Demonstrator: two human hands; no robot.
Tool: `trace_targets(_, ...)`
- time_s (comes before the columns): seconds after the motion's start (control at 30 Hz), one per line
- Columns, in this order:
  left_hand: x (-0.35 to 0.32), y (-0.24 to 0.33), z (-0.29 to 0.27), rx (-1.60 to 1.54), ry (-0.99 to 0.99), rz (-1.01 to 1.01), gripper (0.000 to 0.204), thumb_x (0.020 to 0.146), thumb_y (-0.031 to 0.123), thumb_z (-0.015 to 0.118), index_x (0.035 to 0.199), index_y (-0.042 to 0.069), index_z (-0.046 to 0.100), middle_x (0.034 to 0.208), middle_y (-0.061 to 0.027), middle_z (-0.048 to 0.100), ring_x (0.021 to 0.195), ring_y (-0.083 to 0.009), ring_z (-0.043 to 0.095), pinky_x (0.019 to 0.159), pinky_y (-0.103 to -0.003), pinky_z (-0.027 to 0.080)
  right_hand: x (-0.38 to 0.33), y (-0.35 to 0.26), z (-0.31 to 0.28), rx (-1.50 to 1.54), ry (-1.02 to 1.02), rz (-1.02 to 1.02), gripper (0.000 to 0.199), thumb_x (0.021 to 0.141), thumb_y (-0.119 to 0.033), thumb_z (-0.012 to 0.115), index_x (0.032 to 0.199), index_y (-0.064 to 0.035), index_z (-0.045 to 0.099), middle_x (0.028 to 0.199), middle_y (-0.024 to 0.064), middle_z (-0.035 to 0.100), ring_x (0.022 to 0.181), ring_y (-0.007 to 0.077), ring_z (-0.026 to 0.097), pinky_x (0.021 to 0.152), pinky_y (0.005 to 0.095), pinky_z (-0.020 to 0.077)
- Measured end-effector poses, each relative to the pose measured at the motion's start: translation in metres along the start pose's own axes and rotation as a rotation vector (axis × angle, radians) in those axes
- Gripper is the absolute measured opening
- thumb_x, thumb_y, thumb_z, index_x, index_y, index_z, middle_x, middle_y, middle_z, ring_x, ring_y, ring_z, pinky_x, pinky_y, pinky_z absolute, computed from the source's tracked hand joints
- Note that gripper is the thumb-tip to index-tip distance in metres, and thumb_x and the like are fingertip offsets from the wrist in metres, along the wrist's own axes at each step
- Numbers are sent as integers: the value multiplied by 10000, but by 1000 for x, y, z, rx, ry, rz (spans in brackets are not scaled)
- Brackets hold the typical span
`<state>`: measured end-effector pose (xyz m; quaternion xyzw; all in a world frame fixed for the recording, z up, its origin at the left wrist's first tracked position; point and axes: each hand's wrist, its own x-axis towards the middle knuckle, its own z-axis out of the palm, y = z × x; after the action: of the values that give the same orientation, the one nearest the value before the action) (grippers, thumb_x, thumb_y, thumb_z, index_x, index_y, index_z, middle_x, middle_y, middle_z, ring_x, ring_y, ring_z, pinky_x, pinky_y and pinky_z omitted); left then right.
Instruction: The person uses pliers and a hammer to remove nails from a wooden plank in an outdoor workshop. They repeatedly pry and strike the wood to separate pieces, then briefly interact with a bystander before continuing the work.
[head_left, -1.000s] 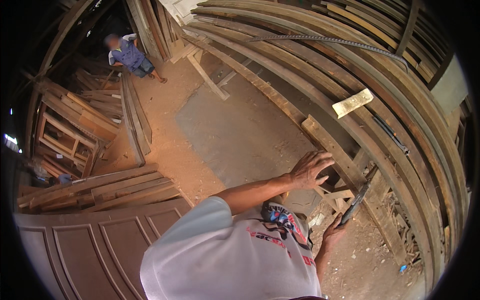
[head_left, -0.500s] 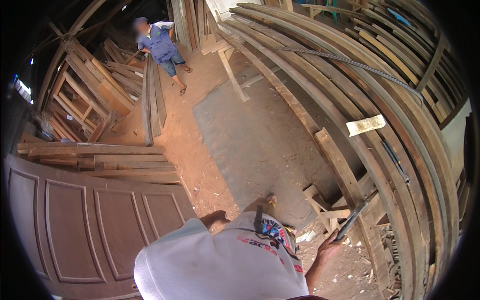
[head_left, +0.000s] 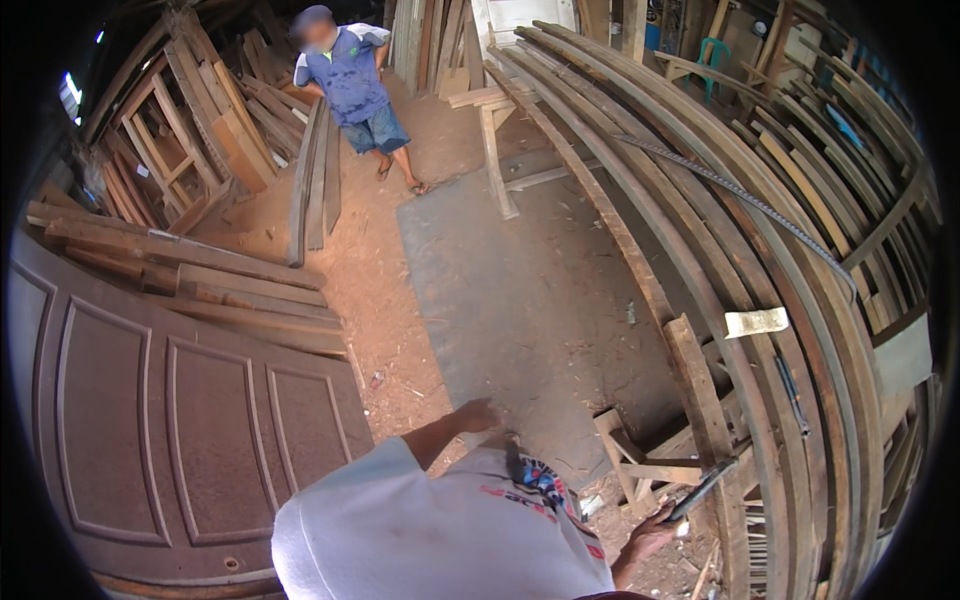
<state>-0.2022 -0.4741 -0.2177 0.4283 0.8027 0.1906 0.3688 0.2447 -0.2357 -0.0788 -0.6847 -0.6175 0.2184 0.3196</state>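
In front of my body, above the dark floor sheet [head_left: 510,290], hangs my left hand [head_left: 479,414]. It looks empty, its fingers loosely stretched and a little blurred. My right hand [head_left: 648,530] is closed around the near end of a long, narrow black tool [head_left: 703,490]. The tool's far end slants up to the right, over the edge of a long timber plank [head_left: 700,400]; I cannot tell whether they touch. What kind of tool it is does not show clearly.
Long planks [head_left: 740,265] lie stacked on my right, with a twisted metal bar [head_left: 740,190] and a pale block [head_left: 756,322] on them. A brown panelled door [head_left: 215,430] lies on my left beside stacked timber [head_left: 240,290]. Another person [head_left: 355,90] stands ahead.
My left hand has moved forward and right, out from beside my shirt. My right hand still grips the black tool, slightly lower and farther left. The view has shifted, and the other person appears nearer.
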Motion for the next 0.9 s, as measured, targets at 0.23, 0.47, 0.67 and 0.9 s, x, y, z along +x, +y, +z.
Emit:
trace_targets(0.23, -48, -60, -4, 37, -88, -275, 526, 900, 483, 705, 1144, 19, 749, 1180, -229, 735, 1114, -421, 684, 976, -467, 536, -8, -13, 21, -67, 115, 0, 709, 1070, -551, 527, 1258, 129, 599, 1004, 382, 672, 872, 562, 601, 741, 581, 444)
trace_targets(0.47, -86, -111, 1, -56, -122, -411, 609, 867, 526, 749, 1136, -20, 744, 1176, -262, 728, 1140, -416, 687, 965, -470, 544, -18, -47, 31, -72, 100, 90, 747, 1062, -596, 503, 1260, 110, 646, 1076, 377, 687, 966, 549, 641, 797, 596, 480)
trace_targets(0.67, -76, -109, -1, -75, -94, -340, 558, 874, 522, 734, 1085, 6, 757, 1174, -251, 728, 1104, -418, 694, 933, -480, 548, -2, 11, 39, -124, 46, 174, 790, 1049, -622, 511, 1253, 131, 636, 1060, 371, 695, 969, 525, 660, 805, 581, 493)
trace_targets(0.9, -21, -66, -25, 86, -82, -9, 542, 953, 526, 627, 1032, 3, 749, 1147, -252, 712, 1135, -417, 663, 956, -485, 528, 0, 11, 31, 22, -41, 221, 881, 1028, -689, 501, 1137, 173, 642, 788, 248, 616, 682, 358, 554, 635, 515, 436)
